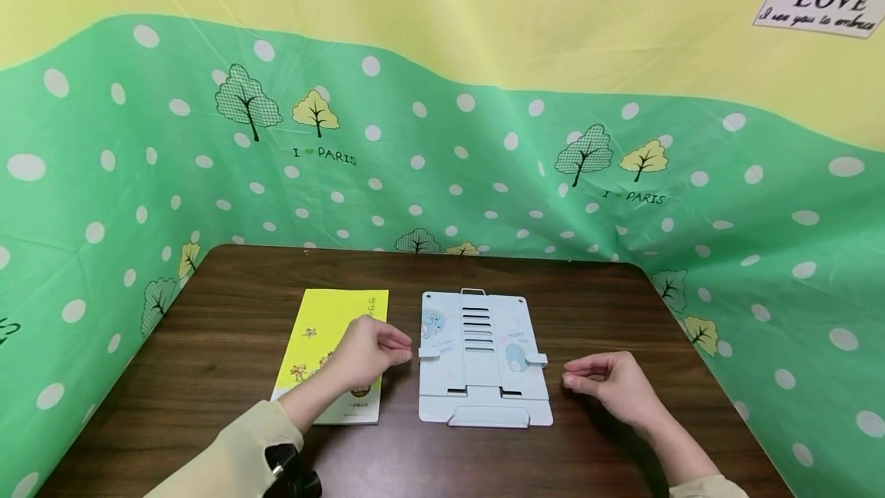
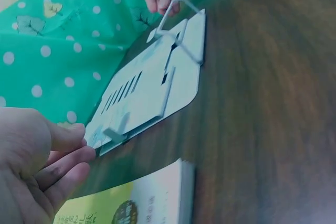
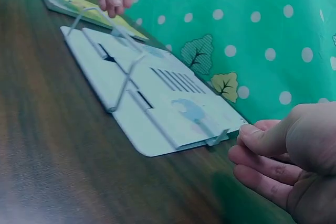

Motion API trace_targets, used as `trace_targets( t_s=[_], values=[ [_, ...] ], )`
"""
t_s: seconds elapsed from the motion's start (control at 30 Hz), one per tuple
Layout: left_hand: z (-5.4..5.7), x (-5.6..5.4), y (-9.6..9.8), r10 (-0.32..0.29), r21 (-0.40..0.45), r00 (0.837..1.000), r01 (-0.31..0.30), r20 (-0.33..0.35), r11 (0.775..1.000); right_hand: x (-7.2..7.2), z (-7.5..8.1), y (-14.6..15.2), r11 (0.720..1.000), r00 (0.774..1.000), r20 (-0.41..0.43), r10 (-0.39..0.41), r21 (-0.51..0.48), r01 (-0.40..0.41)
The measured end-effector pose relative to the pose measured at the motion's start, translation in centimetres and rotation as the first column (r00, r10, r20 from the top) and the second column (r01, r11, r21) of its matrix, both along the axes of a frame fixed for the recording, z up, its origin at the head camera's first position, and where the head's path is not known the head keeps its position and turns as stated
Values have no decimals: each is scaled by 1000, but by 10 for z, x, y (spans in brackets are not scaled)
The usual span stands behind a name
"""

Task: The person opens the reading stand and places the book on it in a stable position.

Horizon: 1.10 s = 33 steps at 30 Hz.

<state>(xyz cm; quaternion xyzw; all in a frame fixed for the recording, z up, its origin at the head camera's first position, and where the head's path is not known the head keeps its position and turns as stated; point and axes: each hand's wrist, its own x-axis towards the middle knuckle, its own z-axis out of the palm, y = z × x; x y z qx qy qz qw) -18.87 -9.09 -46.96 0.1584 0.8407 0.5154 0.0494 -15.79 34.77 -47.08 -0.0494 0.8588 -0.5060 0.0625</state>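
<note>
A pale book stand [image 1: 477, 360] with blue cartoon prints and a row of slots lies flat on the table in the head view. At its near edge a wire bracket [image 3: 128, 77] sticks up, and small page clips [image 1: 535, 360] sit at both sides. My left hand [image 1: 366, 352] hovers between the stand and a yellow book [image 1: 325, 329], fingertips close to the stand's left edge. Off the stand's right side is my right hand [image 1: 611, 386], thumb and fingers loosely bent. Neither hand holds anything.
The dark wooden table [image 1: 588, 452] carries the stand and the book side by side. A green and yellow patterned cloth [image 1: 484, 175] hangs around its back and sides. A black device [image 1: 293, 471] is strapped on the left wrist.
</note>
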Motion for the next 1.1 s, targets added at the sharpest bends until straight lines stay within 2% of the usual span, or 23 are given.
trace_targets(
  t_s=[0.27, 0.6, 0.9, 1.1],
  values=[
    [2, -22, -8, 56, 12, 989, -58, 136, 998, -19, 14, -1, 996, 993, 107, -50, -65, 58],
    [7, -45, 0, 65, -53, 986, -57, 157, 997, -45, 17, -6, 998, 984, 175, -42, -39, 50],
    [2, -64, 8, 83, -11, 960, -83, 267, 996, -71, 12, -12, 999, 977, 211, -17, -37, 25],
    [1, -73, 16, 104, 24, 942, -117, 319, 993, -83, 6, -18, 996, 970, 241, -37, -69, 55]
  ],
)
